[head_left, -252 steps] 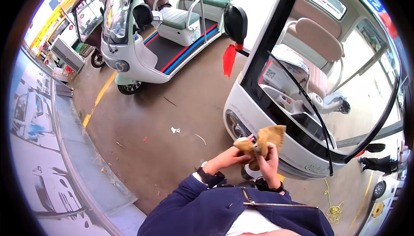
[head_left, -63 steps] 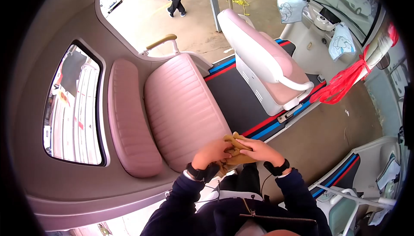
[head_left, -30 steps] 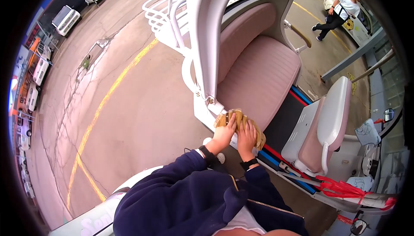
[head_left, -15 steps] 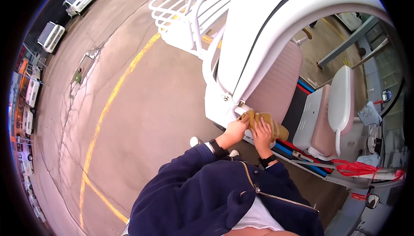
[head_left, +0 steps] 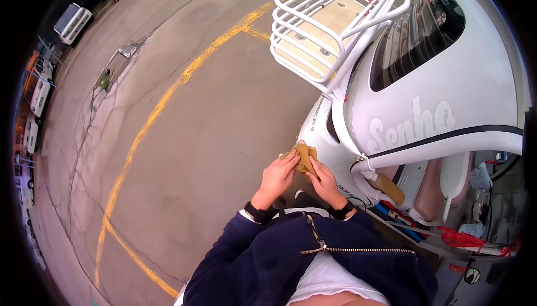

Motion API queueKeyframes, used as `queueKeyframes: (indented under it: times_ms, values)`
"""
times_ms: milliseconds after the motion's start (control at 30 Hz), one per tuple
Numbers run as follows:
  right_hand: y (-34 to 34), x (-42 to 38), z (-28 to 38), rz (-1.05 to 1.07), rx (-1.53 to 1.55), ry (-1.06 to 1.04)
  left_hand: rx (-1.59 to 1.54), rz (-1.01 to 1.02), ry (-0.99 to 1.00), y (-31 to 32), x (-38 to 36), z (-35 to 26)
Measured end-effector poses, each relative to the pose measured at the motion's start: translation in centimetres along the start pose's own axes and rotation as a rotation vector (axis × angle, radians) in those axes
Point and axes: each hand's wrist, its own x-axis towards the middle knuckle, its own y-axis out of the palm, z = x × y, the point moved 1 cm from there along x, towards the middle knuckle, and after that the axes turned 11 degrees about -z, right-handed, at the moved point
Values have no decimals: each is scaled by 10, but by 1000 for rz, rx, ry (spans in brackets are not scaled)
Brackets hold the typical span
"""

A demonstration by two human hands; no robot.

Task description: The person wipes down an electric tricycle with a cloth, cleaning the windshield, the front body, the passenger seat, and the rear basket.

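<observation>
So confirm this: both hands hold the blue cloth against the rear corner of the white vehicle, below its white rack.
Wrong on colour: the head view shows the cloth is tan, not blue. Both the left hand and the right hand hold it against the white vehicle, below the rack.

Outdoor vehicle lot: parked e-trikes (head_left: pixel 442 99), painted concrete (head_left: pixel 168 99).

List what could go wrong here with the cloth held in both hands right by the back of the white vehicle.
1. The tan cloth is bunched small between the left hand and right hand; a loose fold could slip and land on the gritty concrete ground.
2. The hands work close under the white wire rack on the white vehicle; a knuckle or the head might knock it.
</observation>
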Motion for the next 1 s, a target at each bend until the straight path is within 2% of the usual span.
queueKeyframes:
  times_ms: [33,100,167,200,233,367,400,467,500,567,600,633,700,733,867,900,967,1000]
  values:
    - [-3,25,14,-90,33,36,4,-2,-11,-9,15,-1]
    - [-6,76,31,-275,105,86,-57,-261,70,-34,52,-3]
    - [-10,120,45,-420,146,29,-79,-369,197,-71,96,-20]
    - [-13,141,57,-518,19,-111,-73,-368,194,-88,116,-27]
    - [-15,161,63,-604,11,-224,-73,-451,286,-104,135,-35]
    - [-5,238,87,-900,-85,-469,0,-685,501,-142,190,-33]
    - [2,259,84,-905,-80,-465,0,-709,499,-140,203,-25]
    - [15,296,76,-963,-438,-458,19,-713,500,-130,236,-6]
    - [17,310,69,-977,-427,-453,33,-726,499,-124,253,4]
    - [24,343,53,-551,-698,-239,-3,-638,524,-115,284,22]
    - [34,350,49,-603,-894,-221,-53,-565,574,-111,300,29]
    - [44,354,43,-729,-933,-226,-100,-488,627,-109,315,34]
    - [49,364,45,-801,-978,-194,-194,-396,705,-104,340,39]
    - [49,363,51,-807,-977,-168,-201,-412,740,-102,347,44]
    - [37,375,72,-667,-967,-69,-251,-471,988,-94,392,67]
    - [34,381,74,-601,-912,-38,-285,-459,992,-91,403,68]
    - [31,398,75,-622,-922,-70,-595,-373,891,-84,427,67]
    - [32,401,75,-559,-890,-67,-659,-379,930,-84,440,64]
